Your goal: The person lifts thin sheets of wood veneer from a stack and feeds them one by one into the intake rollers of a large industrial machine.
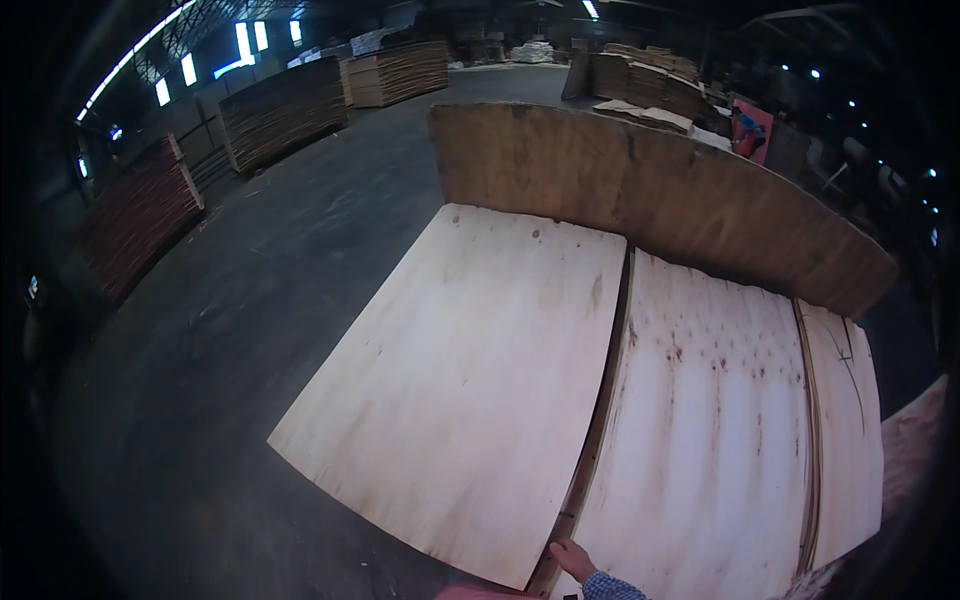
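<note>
My right hand [572, 560] is at the lower middle, its checked blue sleeve [612, 588] coming in from the bottom edge. Its fingers curl over the near left edge of the middle veneer sheet [700, 430], beside a narrow dark gap. This pale sheet has brown knots and streaks and tops a stack. Left of the gap lies a large, smoother pale veneer sheet [460, 390], flat, its near corner close to my hand. A narrower pale sheet [845, 430] with a dark crack lies at the right. My left hand does not show.
A tall brown wooden board [640, 185] stands along the sheets' far side. Grey concrete floor [220, 370] spreads to the left. Stacks of sheets [285, 110] stand by the far left wall, more stacked sheets [650, 85] at the back. A person [748, 132] bends at the far right.
</note>
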`<state>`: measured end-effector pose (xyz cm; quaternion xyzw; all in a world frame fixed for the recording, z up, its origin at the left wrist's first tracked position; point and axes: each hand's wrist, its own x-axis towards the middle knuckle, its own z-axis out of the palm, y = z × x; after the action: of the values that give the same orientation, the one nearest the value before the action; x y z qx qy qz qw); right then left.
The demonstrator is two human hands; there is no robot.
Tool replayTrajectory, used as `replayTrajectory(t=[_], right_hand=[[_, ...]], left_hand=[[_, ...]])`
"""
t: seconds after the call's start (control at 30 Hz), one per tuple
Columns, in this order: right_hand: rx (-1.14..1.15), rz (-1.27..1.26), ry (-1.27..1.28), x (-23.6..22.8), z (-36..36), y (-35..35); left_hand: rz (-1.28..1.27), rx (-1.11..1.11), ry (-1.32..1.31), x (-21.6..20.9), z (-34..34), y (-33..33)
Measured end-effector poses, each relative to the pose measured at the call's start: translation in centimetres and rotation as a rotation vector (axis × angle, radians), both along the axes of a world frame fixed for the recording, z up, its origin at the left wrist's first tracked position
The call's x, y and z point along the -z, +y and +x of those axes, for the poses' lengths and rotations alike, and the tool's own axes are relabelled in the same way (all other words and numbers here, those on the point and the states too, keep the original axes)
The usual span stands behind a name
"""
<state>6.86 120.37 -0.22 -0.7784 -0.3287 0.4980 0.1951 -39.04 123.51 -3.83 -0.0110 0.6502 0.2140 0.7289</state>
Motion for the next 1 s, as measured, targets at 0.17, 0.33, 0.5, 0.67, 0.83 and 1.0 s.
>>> replayTrajectory(t=[0.17,0.33,0.5,0.67,0.83,1.0], right_hand=[[0.006,-0.039,-0.118,1.3,-3.8,2.0],[0.041,-0.023,-0.018,1.4,-1.5,-0.2],[0.282,-0.188,0.181,-7.5,-2.1,-2.0],[0.21,-0.322,0.173,-8.7,-2.2,-4.9],[0.238,-0.293,0.149,-10.0,-2.1,-5.5],[0.178,-0.258,0.141,-12.4,-2.8,-8.5]], left_hand=[[-0.126,0.241,-0.048,-3.9,-2.8,1.2],[-0.349,0.521,-0.263,-9.5,-5.3,-3.1],[-0.296,0.191,-0.606,-12.3,-4.8,-2.2],[-0.214,0.273,-0.574,-11.0,-4.3,-4.2],[-0.253,0.259,-0.52,-9.9,-4.2,-5.8],[-0.213,0.264,-0.419,-10.9,-3.8,-5.7]])
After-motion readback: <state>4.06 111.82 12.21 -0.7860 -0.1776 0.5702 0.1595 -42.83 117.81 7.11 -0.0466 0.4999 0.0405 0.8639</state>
